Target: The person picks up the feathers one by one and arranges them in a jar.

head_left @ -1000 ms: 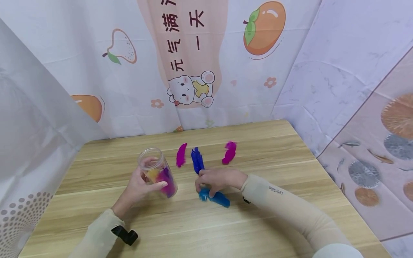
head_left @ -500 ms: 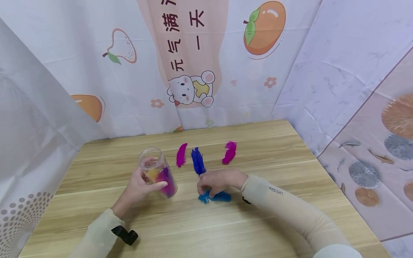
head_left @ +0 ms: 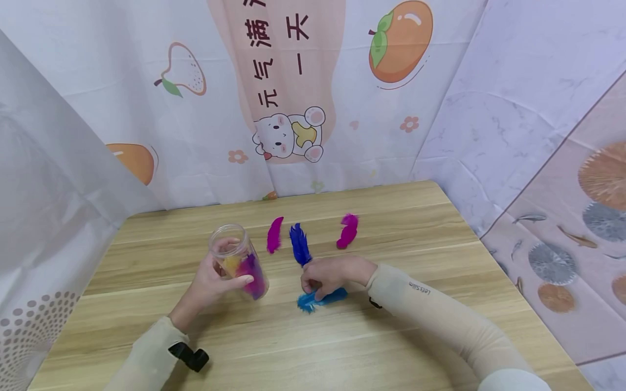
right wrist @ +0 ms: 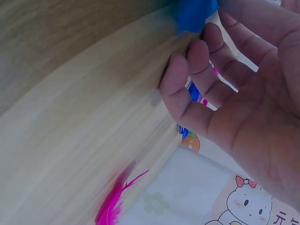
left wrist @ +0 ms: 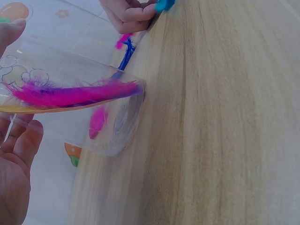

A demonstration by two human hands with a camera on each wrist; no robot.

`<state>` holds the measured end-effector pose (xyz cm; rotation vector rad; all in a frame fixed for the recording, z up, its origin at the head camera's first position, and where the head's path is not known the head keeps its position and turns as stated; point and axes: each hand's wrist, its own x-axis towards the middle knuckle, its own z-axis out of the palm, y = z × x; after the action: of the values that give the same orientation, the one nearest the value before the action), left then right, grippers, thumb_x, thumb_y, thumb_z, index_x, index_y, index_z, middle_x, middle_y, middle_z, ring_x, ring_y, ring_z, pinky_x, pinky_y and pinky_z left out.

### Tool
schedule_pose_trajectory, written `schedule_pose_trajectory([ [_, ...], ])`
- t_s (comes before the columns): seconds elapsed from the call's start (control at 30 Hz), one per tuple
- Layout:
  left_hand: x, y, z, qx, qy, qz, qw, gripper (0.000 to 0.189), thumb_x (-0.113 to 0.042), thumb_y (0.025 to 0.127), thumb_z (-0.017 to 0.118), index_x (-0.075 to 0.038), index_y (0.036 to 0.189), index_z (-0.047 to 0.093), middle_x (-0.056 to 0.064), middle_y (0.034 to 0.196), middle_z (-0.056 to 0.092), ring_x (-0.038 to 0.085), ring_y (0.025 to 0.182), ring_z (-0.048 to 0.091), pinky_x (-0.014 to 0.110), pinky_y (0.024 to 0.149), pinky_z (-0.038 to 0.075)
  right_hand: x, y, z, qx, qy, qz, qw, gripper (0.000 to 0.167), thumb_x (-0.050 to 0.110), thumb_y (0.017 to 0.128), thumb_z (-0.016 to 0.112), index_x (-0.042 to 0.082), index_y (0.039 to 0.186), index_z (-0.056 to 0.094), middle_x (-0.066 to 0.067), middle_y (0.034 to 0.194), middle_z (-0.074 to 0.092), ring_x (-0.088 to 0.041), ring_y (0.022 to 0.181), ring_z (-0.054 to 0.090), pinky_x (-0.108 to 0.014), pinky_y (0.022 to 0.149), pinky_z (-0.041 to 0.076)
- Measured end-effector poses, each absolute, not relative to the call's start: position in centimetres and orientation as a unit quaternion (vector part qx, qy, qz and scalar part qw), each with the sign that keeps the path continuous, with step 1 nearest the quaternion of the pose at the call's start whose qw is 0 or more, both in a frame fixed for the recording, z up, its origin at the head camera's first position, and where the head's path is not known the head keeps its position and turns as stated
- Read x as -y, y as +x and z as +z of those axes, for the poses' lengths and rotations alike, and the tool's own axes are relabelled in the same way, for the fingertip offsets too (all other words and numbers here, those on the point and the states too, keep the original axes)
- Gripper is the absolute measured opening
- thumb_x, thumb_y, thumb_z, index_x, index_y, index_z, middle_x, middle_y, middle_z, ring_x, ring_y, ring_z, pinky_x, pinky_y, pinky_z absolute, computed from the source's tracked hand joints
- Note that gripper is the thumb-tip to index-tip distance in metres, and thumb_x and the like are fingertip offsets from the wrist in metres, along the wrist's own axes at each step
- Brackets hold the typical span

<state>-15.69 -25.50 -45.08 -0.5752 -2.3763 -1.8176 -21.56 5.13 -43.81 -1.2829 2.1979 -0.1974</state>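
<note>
My left hand (head_left: pixel 209 284) grips a clear plastic jar (head_left: pixel 245 252) that leans over the table, its mouth uncovered. Pink, purple and yellow feathers (left wrist: pixel 70 93) lie inside it along the wall. Right of the jar, my right hand (head_left: pixel 329 273) pinches a light-blue feather (head_left: pixel 308 302) low over the wood; in the right wrist view the blue feather (right wrist: pixel 198 15) shows at the thumb side, with the other fingers curled. A dark-blue feather (head_left: pixel 300 244) lies just beyond the right hand, its lower end close to the knuckles.
Two magenta feathers lie further back on the wooden table (head_left: pixel 274 353): a left magenta feather (head_left: pixel 275 235) and a right magenta feather (head_left: pixel 348 232). A printed curtain (head_left: pixel 195 136) hangs along the table's back edge, and more cloth hangs at both sides.
The light-blue feather has turned, its right end swinging up and its fluffy end shifting slightly down. My right hand has moved a little to the right. The left hand and jar have stayed put.
</note>
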Motion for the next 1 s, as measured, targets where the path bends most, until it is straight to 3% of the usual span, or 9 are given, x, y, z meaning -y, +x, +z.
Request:
schedule_pose_trajectory([
  [0.53, 25.67, -15.76, -45.31, 0.788, -0.181, -0.587, 0.046, 0.076, 0.004, 0.078, 0.084, -0.008, 0.140, 0.043, 0.007, 0.128, 0.059, 0.017, 0.114, 0.060, 0.031, 0.085, 0.057, -5.29, -21.64, -43.92, -0.812, -0.494, -0.110, 0.292, 0.015, 0.016, 0.098, 0.070, 0.019, 0.084, 0.065, 0.011, 0.084, 0.054, -0.004, 0.078, 0.049, -0.017, 0.070, 0.043],
  [1.0, 25.71, -15.73, -45.27, 0.787, -0.173, -0.590, 0.046, 0.076, 0.006, 0.078, 0.084, -0.008, 0.141, 0.043, 0.010, 0.128, 0.059, 0.018, 0.114, 0.060, 0.031, 0.085, 0.056, -5.60, -21.98, -43.24, -0.785, -0.499, -0.181, 0.319, 0.013, 0.014, 0.104, 0.058, 0.018, 0.092, 0.060, 0.011, 0.079, 0.055, -0.004, 0.071, 0.049, -0.018, 0.067, 0.044],
])
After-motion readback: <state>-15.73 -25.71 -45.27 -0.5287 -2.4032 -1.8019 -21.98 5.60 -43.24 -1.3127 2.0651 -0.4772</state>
